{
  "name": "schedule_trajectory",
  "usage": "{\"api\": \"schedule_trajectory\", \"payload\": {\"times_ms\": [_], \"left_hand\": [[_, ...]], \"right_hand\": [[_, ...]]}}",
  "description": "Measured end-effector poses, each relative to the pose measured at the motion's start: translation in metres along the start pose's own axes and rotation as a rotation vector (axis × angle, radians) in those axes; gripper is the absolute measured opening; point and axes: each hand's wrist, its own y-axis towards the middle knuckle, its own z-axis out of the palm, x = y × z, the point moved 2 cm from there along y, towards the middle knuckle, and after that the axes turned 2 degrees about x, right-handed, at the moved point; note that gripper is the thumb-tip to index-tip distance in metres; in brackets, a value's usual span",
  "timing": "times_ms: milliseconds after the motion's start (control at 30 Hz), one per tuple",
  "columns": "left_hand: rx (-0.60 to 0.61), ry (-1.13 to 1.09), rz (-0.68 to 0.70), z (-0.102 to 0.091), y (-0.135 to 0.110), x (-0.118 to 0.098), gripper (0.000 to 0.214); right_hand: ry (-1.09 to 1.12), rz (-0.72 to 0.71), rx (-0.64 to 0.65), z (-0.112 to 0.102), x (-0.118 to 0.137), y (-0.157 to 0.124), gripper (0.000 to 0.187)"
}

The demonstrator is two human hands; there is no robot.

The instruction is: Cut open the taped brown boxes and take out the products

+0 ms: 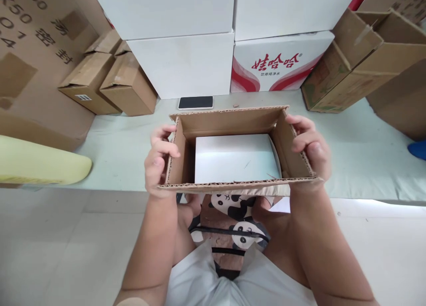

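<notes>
An open cardboard box is in front of me at the near edge of the table, its flaps standing up. Inside it lies a smooth white box, with a gap at its left side. My left hand grips the left flap of the cardboard box, fingers curled over its edge. On the opposite side my right hand is closed on the right flap, its thumb hidden behind the cardboard.
Behind the box lies a phone on the pale table cover. White cartons are stacked at the back. Small brown boxes stand left, an open carton right. A yellow roll juts in at far left.
</notes>
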Motion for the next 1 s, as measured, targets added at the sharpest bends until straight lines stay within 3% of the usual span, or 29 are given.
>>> {"api": "schedule_trajectory", "payload": {"times_ms": [67,167,267,367,467,600,667,733,867,1000], "left_hand": [[-0.054,0.056,0.089,-0.002,0.001,-0.003,0.052],[0.008,0.069,0.197,-0.008,0.000,-0.006,0.038],[0.001,0.045,0.215,-0.019,0.001,-0.012,0.020],[0.004,0.083,0.240,-0.029,0.015,-0.035,0.009],[0.268,0.303,0.210,-0.019,0.040,-0.076,0.015],[0.851,0.634,0.186,0.035,0.062,-0.121,0.017],[1.168,0.713,0.199,0.069,0.065,-0.124,0.023],[1.401,0.758,0.210,0.098,0.066,-0.113,0.028],[1.658,0.816,0.243,0.133,0.063,-0.079,0.051],[1.667,0.861,0.325,0.142,0.060,-0.064,0.051]], "right_hand": [[0.015,-0.012,-0.049,0.001,-0.002,-0.001,0.038],[0.004,-0.008,0.009,0.001,-0.006,0.000,0.038],[0.007,0.006,0.025,0.000,-0.009,-0.001,0.039],[0.053,-0.006,-0.007,0.000,-0.011,-0.003,0.041],[0.118,-0.023,-0.038,-0.001,-0.013,-0.003,0.041],[0.202,-0.009,-0.172,-0.002,-0.015,-0.004,0.039],[0.199,-0.001,-0.209,-0.003,-0.013,-0.005,0.041],[0.171,-0.021,-0.182,-0.004,-0.008,-0.005,0.042],[0.141,-0.078,-0.047,-0.008,0.000,-0.005,0.047],[0.077,-0.121,0.037,-0.011,-0.003,-0.001,0.044]]}}
